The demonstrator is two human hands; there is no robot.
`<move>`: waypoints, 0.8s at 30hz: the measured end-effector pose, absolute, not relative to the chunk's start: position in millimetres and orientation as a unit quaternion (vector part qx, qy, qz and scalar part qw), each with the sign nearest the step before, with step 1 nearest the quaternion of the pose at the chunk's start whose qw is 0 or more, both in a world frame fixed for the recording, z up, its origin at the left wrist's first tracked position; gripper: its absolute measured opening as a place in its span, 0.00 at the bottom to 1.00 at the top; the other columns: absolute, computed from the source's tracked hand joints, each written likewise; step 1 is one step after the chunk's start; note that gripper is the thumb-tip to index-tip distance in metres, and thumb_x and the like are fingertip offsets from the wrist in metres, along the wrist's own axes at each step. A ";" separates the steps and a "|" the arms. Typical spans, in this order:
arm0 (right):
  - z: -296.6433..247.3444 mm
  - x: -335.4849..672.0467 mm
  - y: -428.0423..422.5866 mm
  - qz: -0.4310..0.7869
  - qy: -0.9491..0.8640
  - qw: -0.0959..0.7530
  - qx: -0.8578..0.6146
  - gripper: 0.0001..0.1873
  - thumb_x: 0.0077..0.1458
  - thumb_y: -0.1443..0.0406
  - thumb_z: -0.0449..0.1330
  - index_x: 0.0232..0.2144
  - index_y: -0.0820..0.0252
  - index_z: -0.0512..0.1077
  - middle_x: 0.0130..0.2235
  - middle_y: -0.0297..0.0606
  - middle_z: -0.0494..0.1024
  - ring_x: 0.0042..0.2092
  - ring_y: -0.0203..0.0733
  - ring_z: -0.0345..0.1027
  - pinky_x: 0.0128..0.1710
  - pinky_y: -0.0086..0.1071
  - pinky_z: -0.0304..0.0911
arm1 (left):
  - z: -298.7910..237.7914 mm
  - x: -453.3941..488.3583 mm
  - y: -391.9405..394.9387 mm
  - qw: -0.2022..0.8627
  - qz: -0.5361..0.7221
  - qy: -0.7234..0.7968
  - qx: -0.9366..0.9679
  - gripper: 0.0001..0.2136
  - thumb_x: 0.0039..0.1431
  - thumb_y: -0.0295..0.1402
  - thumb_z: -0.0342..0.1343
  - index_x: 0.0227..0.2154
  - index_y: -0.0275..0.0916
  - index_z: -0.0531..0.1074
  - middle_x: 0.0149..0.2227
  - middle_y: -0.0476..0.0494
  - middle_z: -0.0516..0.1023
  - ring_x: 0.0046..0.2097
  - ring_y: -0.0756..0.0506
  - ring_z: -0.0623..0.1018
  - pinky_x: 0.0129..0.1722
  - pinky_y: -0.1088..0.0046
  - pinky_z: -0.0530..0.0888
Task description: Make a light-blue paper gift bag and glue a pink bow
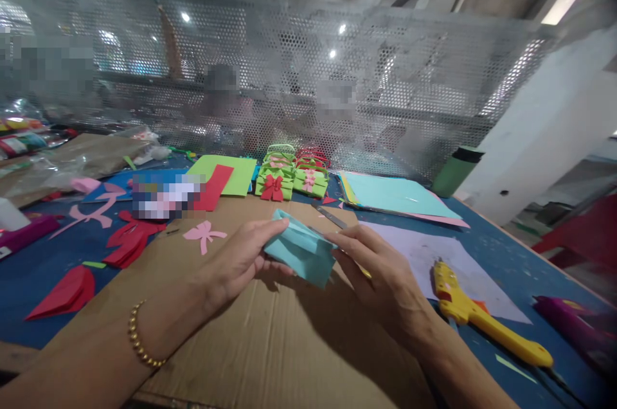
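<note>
A folded light-blue paper piece (301,251), shaped like a small bag or box, is held between my two hands above a brown cardboard sheet (231,332). My left hand (255,245) grips its left end, thumb on top and fingers beneath. At its right end, my right hand (371,261) pinches the edge with thumb and forefinger. Scissors (330,216) lie just behind the paper, partly hidden by my right hand, with a bit of yellow showing below that hand. On the cardboard to the left rests a pink paper bow (205,235).
Small green paper bags with bows (274,181) stand at the back. Right of them lies a stack of coloured paper (400,193). A yellow glue gun (482,319) with a cord sits at right on a white sheet (463,261). Red paper cut-outs (67,293) lie at left.
</note>
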State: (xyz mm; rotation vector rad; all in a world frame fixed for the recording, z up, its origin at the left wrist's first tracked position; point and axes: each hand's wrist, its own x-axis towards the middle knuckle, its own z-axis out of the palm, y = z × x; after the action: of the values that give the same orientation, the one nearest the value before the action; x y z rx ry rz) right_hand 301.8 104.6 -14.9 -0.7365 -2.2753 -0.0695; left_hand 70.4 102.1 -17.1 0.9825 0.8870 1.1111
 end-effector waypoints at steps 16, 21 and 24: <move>-4.1 302.3 102.4 0.001 -0.866 0.386 -0.317 0.12 0.66 0.65 0.57 0.49 0.55 0.76 0.49 0.44 0.76 0.48 0.47 0.71 0.47 0.43 0.67 | -25.2 71.6 104.8 0.661 0.508 0.365 0.415 0.13 0.57 0.43 0.64 0.35 0.37 0.78 0.32 0.43 0.78 0.28 0.48 0.77 0.24 0.75 0.77; 2.3 302.8 103.9 0.224 -0.721 0.432 -0.494 0.25 0.64 0.50 0.56 0.53 0.59 0.72 0.44 0.45 0.79 0.40 0.46 0.74 0.35 0.37 0.72 | -18.2 76.5 101.7 0.620 0.576 0.286 0.450 0.14 0.58 0.40 0.64 0.40 0.33 0.78 0.41 0.37 0.81 0.40 0.44 0.79 0.34 0.72 0.79; 2.0 300.2 103.9 0.455 -0.644 0.387 -0.477 0.31 0.60 0.44 0.57 0.53 0.60 0.71 0.39 0.43 0.79 0.37 0.46 0.75 0.27 0.33 0.72 | -17.5 77.8 99.6 0.617 0.582 0.266 0.458 0.15 0.60 0.40 0.63 0.44 0.35 0.78 0.41 0.38 0.82 0.43 0.42 0.80 0.39 0.70 0.79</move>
State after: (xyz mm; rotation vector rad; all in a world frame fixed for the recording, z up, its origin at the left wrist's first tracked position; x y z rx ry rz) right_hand 300.2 103.9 2.0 -1.2148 -1.6400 1.1586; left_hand 77.8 99.6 -17.5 1.0533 0.6134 1.3405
